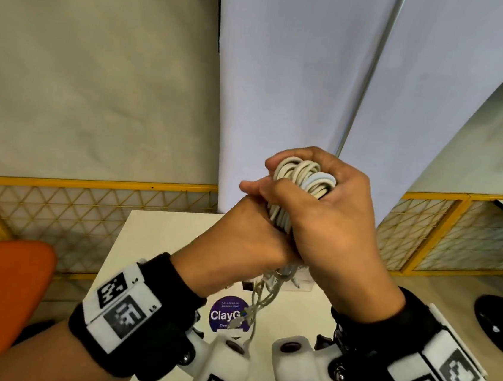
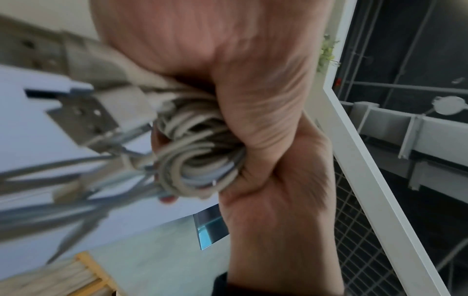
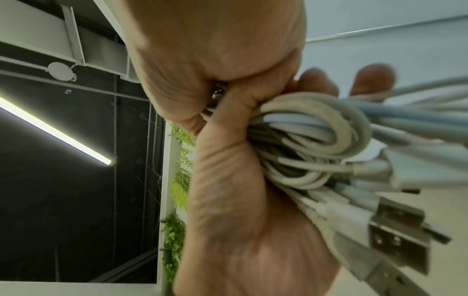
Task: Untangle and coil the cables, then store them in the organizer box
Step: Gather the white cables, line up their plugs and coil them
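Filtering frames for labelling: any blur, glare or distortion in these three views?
Head view: sharp, wide-angle bending at edges. Left wrist view: motion blur smears the metal USB plugs, while the coiled off-white cables stay readable. Right wrist view: plugs at the edge soft, a bright ceiling light strip lightly blooms.

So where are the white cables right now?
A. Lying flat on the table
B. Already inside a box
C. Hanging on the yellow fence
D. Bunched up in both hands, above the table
D: the left hand and the right hand both grip the bundle of cables in the air above the table, with a few loose ends dangling below.
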The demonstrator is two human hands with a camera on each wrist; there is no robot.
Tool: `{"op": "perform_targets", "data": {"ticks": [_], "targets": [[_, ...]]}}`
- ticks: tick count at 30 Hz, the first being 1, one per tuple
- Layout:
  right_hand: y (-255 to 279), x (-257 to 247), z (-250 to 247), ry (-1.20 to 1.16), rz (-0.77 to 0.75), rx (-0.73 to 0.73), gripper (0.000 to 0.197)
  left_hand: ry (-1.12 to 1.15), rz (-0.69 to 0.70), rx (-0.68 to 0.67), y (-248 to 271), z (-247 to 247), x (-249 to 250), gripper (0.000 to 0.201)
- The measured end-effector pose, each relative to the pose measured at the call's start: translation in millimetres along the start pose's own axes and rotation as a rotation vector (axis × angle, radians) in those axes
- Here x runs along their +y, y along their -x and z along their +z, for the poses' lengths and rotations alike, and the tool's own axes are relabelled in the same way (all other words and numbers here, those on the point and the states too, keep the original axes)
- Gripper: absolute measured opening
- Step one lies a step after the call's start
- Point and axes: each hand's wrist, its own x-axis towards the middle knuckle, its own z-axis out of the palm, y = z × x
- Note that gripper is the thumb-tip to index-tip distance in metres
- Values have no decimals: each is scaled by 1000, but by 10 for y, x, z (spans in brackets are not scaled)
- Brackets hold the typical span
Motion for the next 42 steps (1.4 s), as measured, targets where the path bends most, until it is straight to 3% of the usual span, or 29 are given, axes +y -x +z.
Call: {"op": "perform_targets", "data": {"ticks": [4,6,9,13,17,23,28,32,37,42], "targets": [[9,-34,-11,-172,77,-46,20,39,-83,-253,69,-178,-3,23],[6,-24,-12,-185,72,-57,17,47,-86,-277,67,-197,-12,12],[-16,-16,-41,-170,64,-123,14,45,-79,-266,68,-175,-30,18],[-100,5,-80,-316,162,-262,24,89,-115,-249,84,-116,-112,27],[-143,-23,-60,-249,165,-197,38,136,-164,-222,57,-44,-153,21],[-103,-3,1,-147,168,-200,39,269,-249,-462,98,-42,-129,2],[-93,8,-34,-30,148,-253,33,249,-200,-339,133,-24,-201,18],[-73,-1,-151,185,77,-304,64,305,-150,-208,111,-144,-205,8],[72,337,-256,225,206,-399,68,447,-152,-61,66,-359,-200,8],[320,749,-198,122,378,-481,69,441,-168,58,21,-444,-203,28]]}}
